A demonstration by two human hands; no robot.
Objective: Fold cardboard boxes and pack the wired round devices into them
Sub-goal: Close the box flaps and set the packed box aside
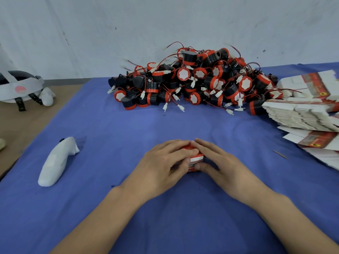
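A small red-and-white cardboard box (197,158) sits on the blue-covered tabletop (110,125) close to the person, almost wholly covered by both hands. Its contents are hidden, and it seems to be closed, though little of it shows.

The left hand (163,167) wraps the box from the left, its fingers (181,152) curled close together over the top and the thumb on the near face. The right hand (222,165) comes from the right, its fingers (206,146) lying pressed together across the top, tips meeting the left hand's, and its thumb pressed against the near face.

Behind them, well apart, lies a heap of wired round devices (192,79), black and red with white plugs. At the right edge are stacked flat box blanks (300,116), unfolded. To the left lie a white-wrapped controller (58,160) and, farther back, a headset (18,87).
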